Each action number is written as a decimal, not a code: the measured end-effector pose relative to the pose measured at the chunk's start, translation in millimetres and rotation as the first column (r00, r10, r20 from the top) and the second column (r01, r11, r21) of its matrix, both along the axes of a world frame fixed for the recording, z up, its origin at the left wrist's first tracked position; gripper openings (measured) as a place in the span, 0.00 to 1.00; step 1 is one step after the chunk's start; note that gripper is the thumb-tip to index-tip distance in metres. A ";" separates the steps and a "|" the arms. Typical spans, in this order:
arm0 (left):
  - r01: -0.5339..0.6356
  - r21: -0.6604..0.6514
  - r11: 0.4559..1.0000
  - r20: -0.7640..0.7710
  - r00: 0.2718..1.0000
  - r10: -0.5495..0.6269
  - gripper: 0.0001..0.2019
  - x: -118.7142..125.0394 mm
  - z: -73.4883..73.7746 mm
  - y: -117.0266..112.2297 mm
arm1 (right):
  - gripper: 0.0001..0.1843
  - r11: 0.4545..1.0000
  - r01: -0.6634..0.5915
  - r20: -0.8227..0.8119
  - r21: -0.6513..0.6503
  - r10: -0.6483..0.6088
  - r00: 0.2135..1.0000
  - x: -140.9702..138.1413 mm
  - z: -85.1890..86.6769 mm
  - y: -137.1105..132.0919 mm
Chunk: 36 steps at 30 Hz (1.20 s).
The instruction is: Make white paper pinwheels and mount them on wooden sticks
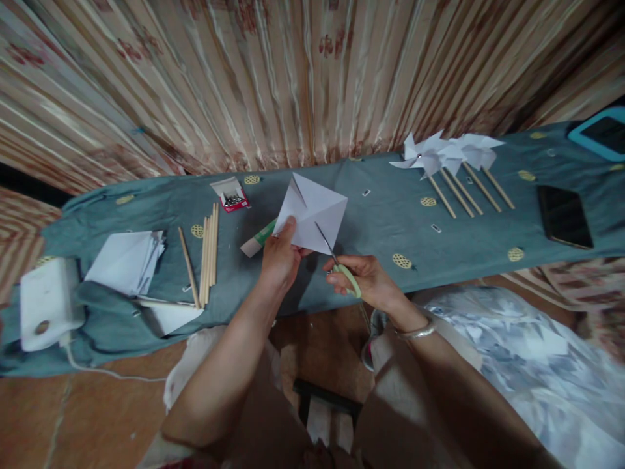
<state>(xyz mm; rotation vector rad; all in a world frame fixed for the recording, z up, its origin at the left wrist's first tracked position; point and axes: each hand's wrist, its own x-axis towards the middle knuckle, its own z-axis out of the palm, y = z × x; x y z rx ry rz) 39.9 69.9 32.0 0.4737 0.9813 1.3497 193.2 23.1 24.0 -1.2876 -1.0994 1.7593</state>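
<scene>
A square sheet of white paper (319, 198) with diagonal creases is held up over the table by my left hand (282, 256), thumb on top and fingers beneath. One slit shows near its upper left corner. My right hand (359, 277) is closed around the light green handles of a pair of scissors (352, 281). The scissor blades lie at the paper's lower right corner and point toward its centre. Partly behind the paper and my left hand lies a green and beige box or tube (256, 241).
On the left are a stack of white paper (124, 260), several wooden sticks (209, 254), an open box of metal pins (233, 197) and a white power strip (49, 305). Several paper pinwheels (446, 156), a black phone (565, 216) and a blue-framed device (603, 133) lie right.
</scene>
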 end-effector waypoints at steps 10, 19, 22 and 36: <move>0.000 -0.004 1.000 -0.001 1.000 0.000 0.08 -0.4 2.2 0.5 | 0.24 1.000 -0.004 0.018 0.029 0.004 1.000 0.2 0.9 0.2; -0.004 -0.014 1.000 -0.022 1.000 0.004 0.10 0.3 0.1 0.6 | 0.25 0.999 -0.046 0.025 0.025 0.045 0.999 1.1 -0.1 0.6; -0.012 0.004 1.000 -0.039 0.999 0.012 0.11 -1.6 -2.0 1.6 | 0.25 0.996 -0.085 0.033 0.036 0.083 0.996 2.7 0.6 -0.8; -0.067 0.005 0.998 -0.048 0.997 0.067 0.15 -17.8 1.7 9.8 | 0.23 0.982 -0.182 0.063 -0.042 0.185 0.981 42.4 3.8 -5.7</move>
